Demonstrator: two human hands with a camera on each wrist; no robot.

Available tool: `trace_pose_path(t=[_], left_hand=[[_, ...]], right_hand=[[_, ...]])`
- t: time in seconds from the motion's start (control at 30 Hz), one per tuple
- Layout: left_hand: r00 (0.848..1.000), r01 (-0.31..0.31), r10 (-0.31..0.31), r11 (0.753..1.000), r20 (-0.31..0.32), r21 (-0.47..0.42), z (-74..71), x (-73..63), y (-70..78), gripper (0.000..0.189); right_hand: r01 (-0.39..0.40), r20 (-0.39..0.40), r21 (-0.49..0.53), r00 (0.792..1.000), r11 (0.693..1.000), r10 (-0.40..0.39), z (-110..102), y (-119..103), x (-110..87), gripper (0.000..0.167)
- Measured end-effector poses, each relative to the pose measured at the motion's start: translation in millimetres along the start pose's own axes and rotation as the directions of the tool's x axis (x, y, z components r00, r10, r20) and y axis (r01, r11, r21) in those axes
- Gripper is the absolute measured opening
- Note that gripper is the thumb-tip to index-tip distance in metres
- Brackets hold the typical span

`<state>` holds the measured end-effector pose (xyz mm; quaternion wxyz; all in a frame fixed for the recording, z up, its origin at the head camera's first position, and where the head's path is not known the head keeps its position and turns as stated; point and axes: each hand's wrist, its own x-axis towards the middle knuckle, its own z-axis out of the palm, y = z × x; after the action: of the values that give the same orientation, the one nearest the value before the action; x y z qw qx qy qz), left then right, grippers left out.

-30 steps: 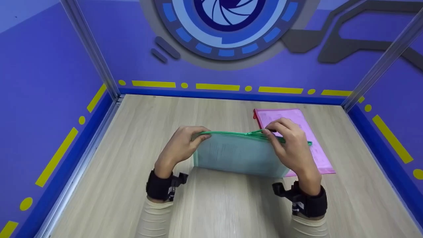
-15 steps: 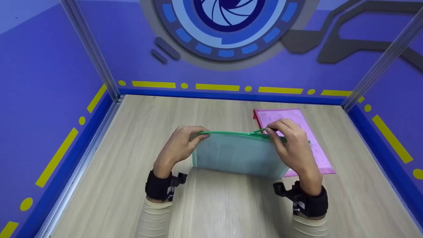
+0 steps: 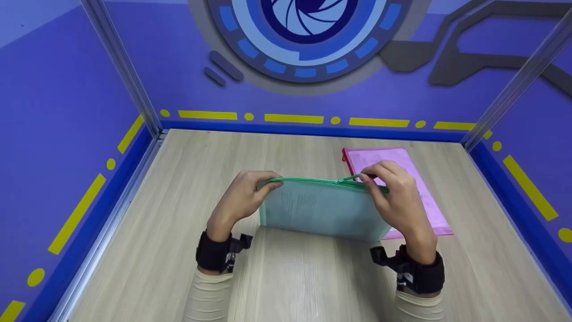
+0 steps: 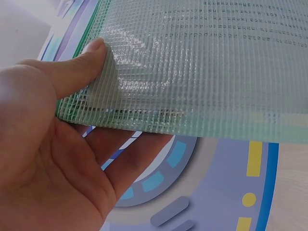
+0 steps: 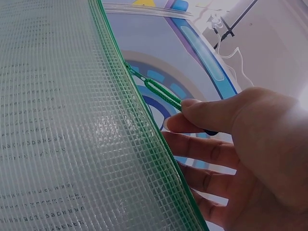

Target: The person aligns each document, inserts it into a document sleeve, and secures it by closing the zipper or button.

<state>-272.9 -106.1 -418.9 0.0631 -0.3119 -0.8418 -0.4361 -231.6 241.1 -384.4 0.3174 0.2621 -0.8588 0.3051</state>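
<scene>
A translucent green mesh zipper pouch (image 3: 321, 208) stands on its long edge, with printed paper showing through it. My left hand (image 3: 241, 194) grips its upper left corner; in the left wrist view the thumb lies on the near face and the fingers are behind. At the right, my right hand (image 3: 395, 197) pinches the green zipper pull cord (image 5: 162, 93) between thumb and index finger. That cord is taut from the slider (image 3: 339, 181), right of the middle of the top edge. In the right wrist view, the other fingers reach behind the pouch's zipper edge.
Behind my right hand a pink zipper pouch (image 3: 426, 212) with a red zipper lies flat on the wooden table (image 3: 308, 281). Blue patterned panels (image 3: 295, 100) wall the table at the back and both sides, joined by metal corner posts (image 3: 123, 67).
The slider has shifted slightly right along the zipper, and my right hand with the cord has edged right. My left hand keeps its grip on the corner, nearly still.
</scene>
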Motion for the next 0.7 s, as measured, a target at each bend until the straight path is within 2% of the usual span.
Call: trace_pose_path(t=[0.7], left_hand=[[0.999, 0.05, -0.049, 0.999, -0.012, 0.012, -2.1, -2.2, -2.4, 0.022]], right_hand=[[-0.036, -0.01, -0.018, 0.999, 0.999, 0.036, -2.7, 0.3, -0.7, 0.007]])
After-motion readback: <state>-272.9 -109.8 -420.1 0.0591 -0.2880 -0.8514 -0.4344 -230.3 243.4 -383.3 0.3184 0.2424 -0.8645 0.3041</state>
